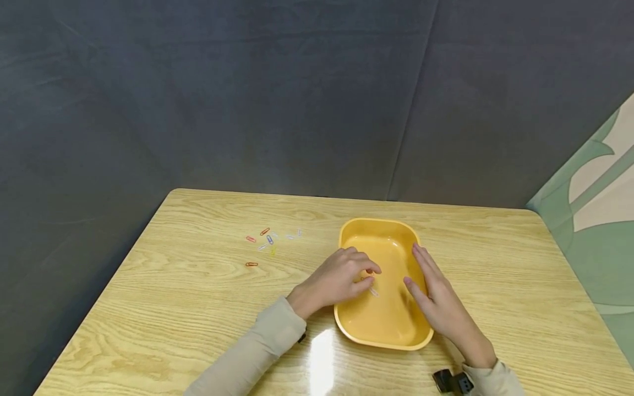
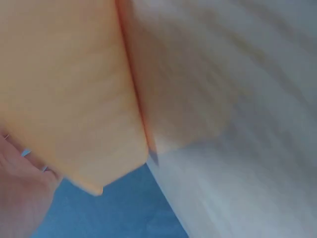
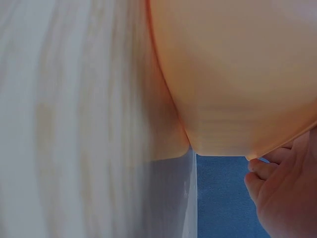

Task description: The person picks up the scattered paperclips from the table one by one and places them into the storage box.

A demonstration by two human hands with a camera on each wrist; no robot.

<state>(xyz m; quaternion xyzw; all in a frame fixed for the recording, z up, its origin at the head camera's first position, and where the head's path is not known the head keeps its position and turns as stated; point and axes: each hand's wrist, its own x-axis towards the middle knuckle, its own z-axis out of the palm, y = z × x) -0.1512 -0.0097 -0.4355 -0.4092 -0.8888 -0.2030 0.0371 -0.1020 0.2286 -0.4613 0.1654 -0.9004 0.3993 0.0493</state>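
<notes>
Dark cloth backdrop (image 1: pixel 277 99) behind the bench; green-and-cream patterned panel (image 1: pixel 586 242) at far right. Work surface: light wood-grain table (image 1: pixel 163 324), with a bright glare patch near its front edge.

Yellow tray (image 1: pixel 391 327) sits upright on the table, right of centre. My left hand (image 1: pixel 342 276) reaches over its left rim, fingers curved, thumb and index tip a little apart — I cannot tell whether a clip touches the fingertips. Just below them, a pale paper clip (image 1: pixel 373 292) lies on the tray floor.

My right hand (image 1: pixel 442 302) is at the right rim, fingers straight and together, thumb spread away over the inside; nothing gripped. Both wrist views show mainly the tray's outer wall and the tabletop.

Left of the tray, loose on the table: a blue clip (image 1: pixel 269 240) amid several pale ones, a yellow clip (image 1: pixel 273 251), a pink clip (image 1: pixel 251 239), a red clip (image 1: pixel 264 231) — and an orange-red clip (image 1: pixel 251 264), nearer me, apart from the cluster.
</notes>
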